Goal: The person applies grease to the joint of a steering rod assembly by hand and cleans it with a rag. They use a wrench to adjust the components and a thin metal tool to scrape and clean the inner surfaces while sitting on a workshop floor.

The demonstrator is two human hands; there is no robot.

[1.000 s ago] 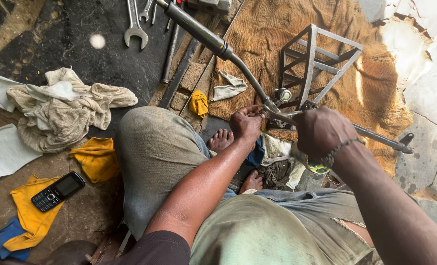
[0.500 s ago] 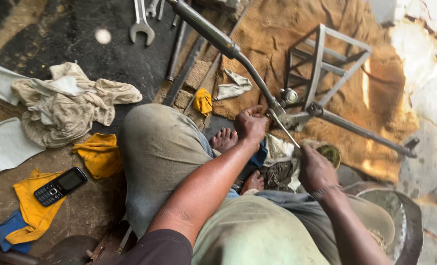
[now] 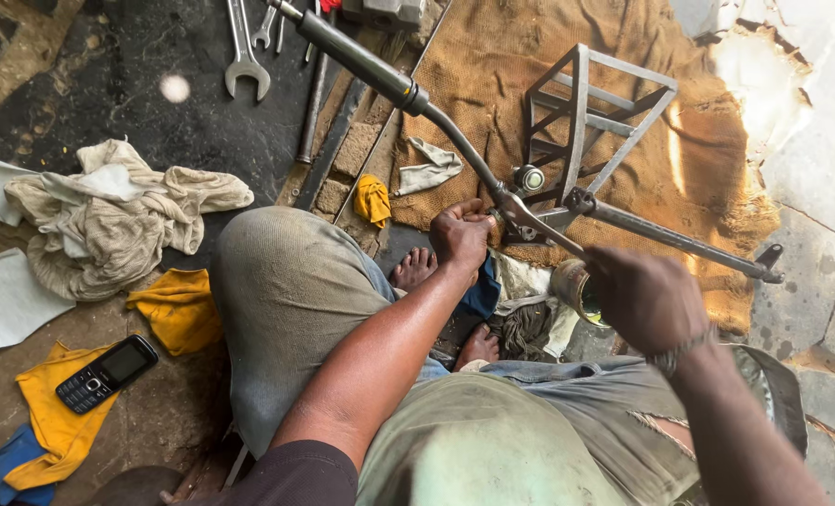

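A grey metal tube frame slants from the top down to a joint, and a thinner bar runs on to the right. My left hand is shut on the tube just left of the joint. My right hand hovers lower right, back to the camera, with curled fingers at a small round tin. What the fingers hold is hidden. A welded metal rack lies behind the joint on brown sacking.
I squat with bare feet under the frame. Spanners lie at the top. A pile of pale rags, yellow cloths and a black phone lie at the left. Cracked paving is at the right.
My right hand has left the frame joint and dropped down and right to the small tin. My left hand has stayed on the tube.
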